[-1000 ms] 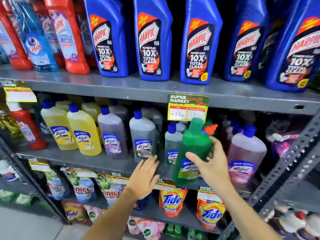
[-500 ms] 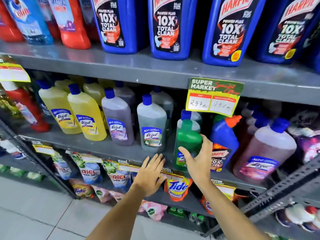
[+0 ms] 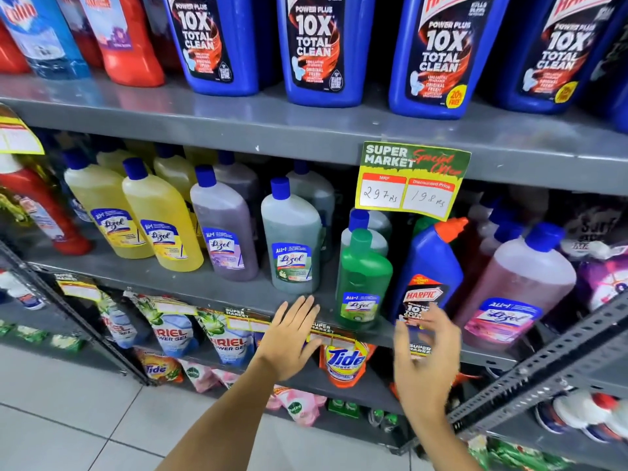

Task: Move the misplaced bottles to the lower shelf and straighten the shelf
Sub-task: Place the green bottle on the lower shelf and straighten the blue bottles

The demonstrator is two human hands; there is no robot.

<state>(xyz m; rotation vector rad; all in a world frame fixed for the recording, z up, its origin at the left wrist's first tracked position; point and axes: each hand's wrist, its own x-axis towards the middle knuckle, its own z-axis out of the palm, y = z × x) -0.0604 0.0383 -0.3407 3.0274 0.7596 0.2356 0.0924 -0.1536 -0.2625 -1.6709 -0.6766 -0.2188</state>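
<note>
We count, front row only:
Yellow Lizol bottles (image 3: 136,226): two
Green Lizol bottle (image 3: 363,280): one
Price cards (image 3: 411,180): one

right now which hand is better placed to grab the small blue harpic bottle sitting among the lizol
Right. The right hand hovers open directly in front of the small blue Harpic bottle. The left hand sits open further left, below the grey-green Lizol bottle.
</note>
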